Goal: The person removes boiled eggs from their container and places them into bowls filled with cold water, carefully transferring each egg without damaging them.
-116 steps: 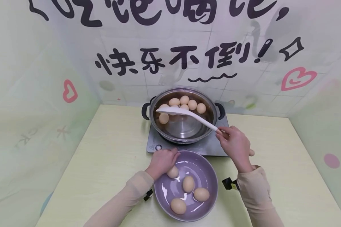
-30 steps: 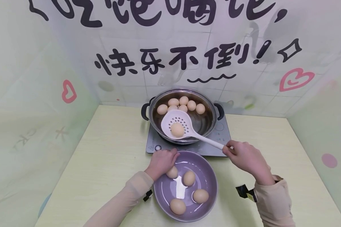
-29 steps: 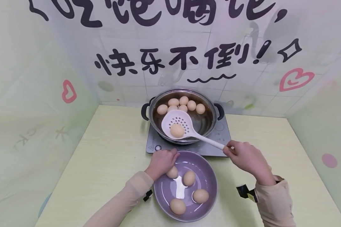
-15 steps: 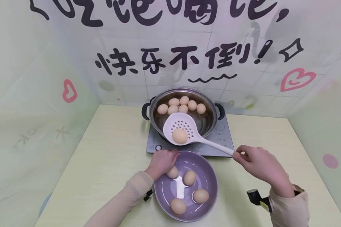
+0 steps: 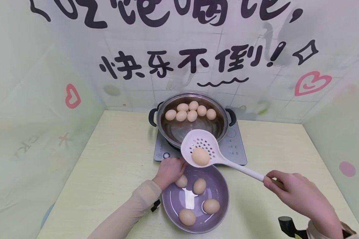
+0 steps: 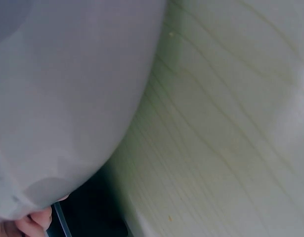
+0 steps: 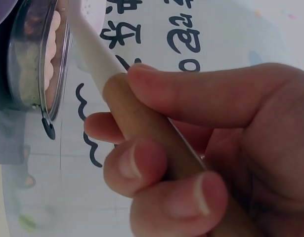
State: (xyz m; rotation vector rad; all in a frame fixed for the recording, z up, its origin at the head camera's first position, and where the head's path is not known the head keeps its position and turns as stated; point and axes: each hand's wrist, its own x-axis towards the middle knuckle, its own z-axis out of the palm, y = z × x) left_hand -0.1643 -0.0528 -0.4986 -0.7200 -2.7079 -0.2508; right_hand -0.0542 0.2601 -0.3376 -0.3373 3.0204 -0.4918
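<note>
Head view | egg [image 5: 200,156] lies on skimmer [image 5: 196,136], by far rim of bowl [image 5: 226,199] — a tilt could roll it onto eggs below [image 5: 211,206], cracking shells | right hand [image 5: 300,192]: fingers clamped on wooden handle [image 7: 137,111] | left hand [image 5: 169,172]: fingers curled over rim — lax hold could let bowl skid

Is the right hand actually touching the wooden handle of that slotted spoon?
Touching. The right wrist view shows the right hand gripping the wooden handle, thumb and fingers against it.
</note>
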